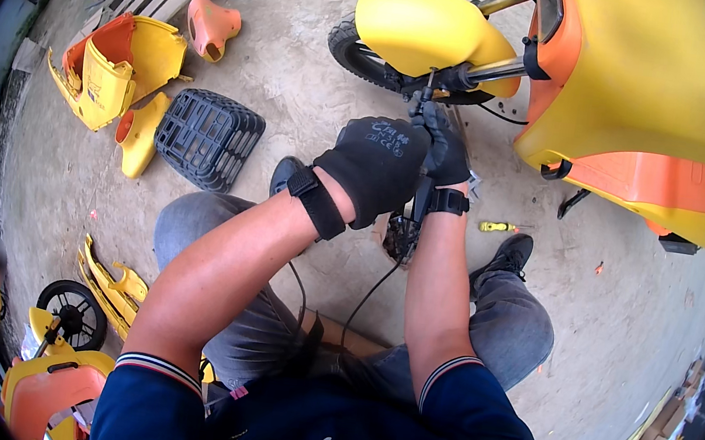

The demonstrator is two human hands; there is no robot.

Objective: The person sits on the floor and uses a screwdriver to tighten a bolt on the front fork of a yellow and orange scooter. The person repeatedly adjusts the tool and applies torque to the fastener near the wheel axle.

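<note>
Black knit-and-coated gloves on both hands, drawn together ahead of the seated person, just right of centre. Slim dark part (429,83) rises from the right hand (447,148), directly ahead of it; long axis runs away from the person, far end by the lower end of the fork (499,69). Fork itself slants from there up and rightward, so the two axes cross at an angle. Whether part and fork touch: cannot tell.

Right hand nearer to the part, fingers curled closed about its near end. Left hand (379,166) close against the right, back upward, partly closed; its fingertips are hidden, so cannot tell what it grips. Yellow mudguard (424,28) lies beyond the hands, over the front wheel (357,55). Dark cable (372,295) bends between the knees. Yellow-handled screwdriver (496,227) on the floor, right of the right wrist.
</note>
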